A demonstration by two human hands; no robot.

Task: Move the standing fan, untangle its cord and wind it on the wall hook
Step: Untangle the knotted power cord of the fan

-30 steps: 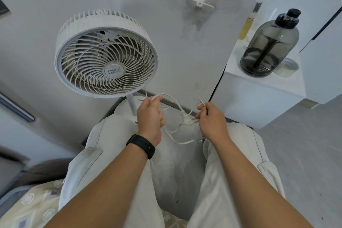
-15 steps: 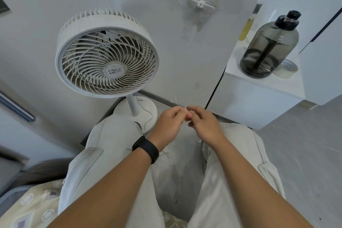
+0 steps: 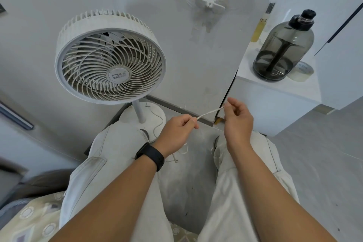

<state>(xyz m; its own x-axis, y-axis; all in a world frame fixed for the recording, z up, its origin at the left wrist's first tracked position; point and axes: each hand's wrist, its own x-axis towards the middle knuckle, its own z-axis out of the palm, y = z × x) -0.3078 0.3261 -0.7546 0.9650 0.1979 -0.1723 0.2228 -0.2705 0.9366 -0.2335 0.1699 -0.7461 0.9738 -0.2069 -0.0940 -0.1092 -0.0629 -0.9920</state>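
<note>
Both hands pinch a short taut stretch of the white cord [image 3: 210, 112], left hand [image 3: 177, 133] and right hand [image 3: 237, 119] apart, beside the standing fan [image 3: 110, 65]. The rest of the cord drops behind the left hand, mostly hidden. The wall hook [image 3: 209, 4] hangs bare above.

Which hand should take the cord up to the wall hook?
Right hand, probably: it pinches the cord almost directly below the hook, while the left hand sits lower, nearer the fan.

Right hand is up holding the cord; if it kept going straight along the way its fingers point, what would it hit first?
Probably the white cabinet's front corner. The right hand pinches the thin white cord, fingers pointing up and away toward the dark gap between grey wall and cabinet. Depth is unclear, so it might pass into the gap.
</note>
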